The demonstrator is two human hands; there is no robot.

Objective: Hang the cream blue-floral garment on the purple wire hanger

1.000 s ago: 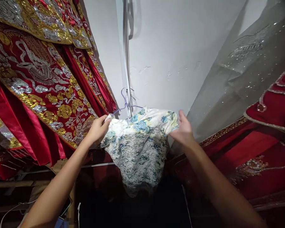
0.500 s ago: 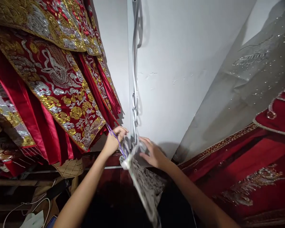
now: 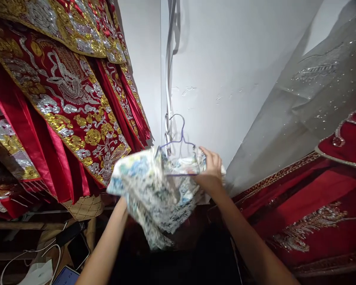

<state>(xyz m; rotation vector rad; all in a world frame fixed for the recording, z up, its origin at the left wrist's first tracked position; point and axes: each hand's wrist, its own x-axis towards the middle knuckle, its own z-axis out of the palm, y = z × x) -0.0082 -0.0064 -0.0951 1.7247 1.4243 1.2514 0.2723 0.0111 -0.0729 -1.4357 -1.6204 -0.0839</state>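
Nearest: the left forearm (image 3: 112,229) is running up under the floral top (image 3: 148,178). Left hand is sitting out of sight behind the cloth, so can't tell if it's gripping or lying flat.

Right hand (image 3: 212,164) is holding well apart from that forearm, fingers curling over the top's right shoulder and clamping cloth. Can't tell if it's catching the wire too.

Top itself is hanging bunched between the forearms, showing blurred. Purple hanger (image 3: 182,134) is standing at its neckline, hook up, bottom bar crossing in front of some cloth. Can't tell if the left shoulder is seating on the wire.

My take on handling: right should be pinning cloth and wire together, left should be spreading the fabric, not tugging the neckline. Thin wire will probably be flexing under a hard pull. Work slowly; bunched folds could be trapping the bar.

Beyond: red embroidered costume (image 3: 77,99) is hanging to the left, near the top. Likely snag risk, keep clearance. Metal strip (image 3: 167,79) is running down the white wall (image 3: 225,47) behind; hook contact is staying unclear.
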